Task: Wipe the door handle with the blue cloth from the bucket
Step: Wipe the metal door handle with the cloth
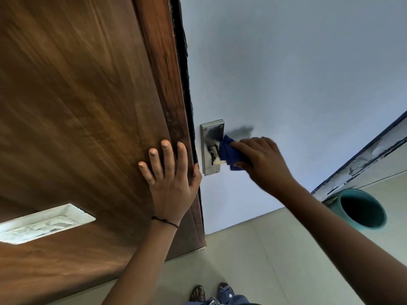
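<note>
- At the door's edge, a brushed silver metal handle plate (pixel 212 148), tall and rectangular, is fixed to the pale blue-grey painted door face (pixel 286 84); two screw heads show at its top corners and one near its bottom edge; its surface is dull and reflective, with a dark smear at mid-height.
- Door handle lever (pixel 213 149): only a short metal stub shows at the plate's centre; the remainder is covered by cloth, so its full shape cannot be told.
- Dark blue soft cloth (pixel 230 151): bunched and folded around the handle; a pale yellowish patch shows at its lower left edge, against the plate.
- Right hand (pixel 262 160): fingers and thumb closed around the blue cloth, pressing it onto the handle; the hand is motion-blurred.
- Left hand (pixel 170 172): open and flat, fingers spread on the brown wood-grain panel (pixel 77 106) beside the door's edge, thumb hooked over the dark edge strip; it holds nothing; a thin black thread band (pixel 164 221) circles the wrist.
- Teal round plastic bucket (pixel 361 209): stands on the pale tiled floor (pixel 253 249) at the right, well apart from the handle; interior dark, contents not discernible.
- White recessed rectangular vent (pixel 44 223) is set in the wood panel at lower left.
- Writing: no brand, label or lettering legible on any item.
- Person's sandalled feet (pixel 211 292) show at the bottom edge.
</note>
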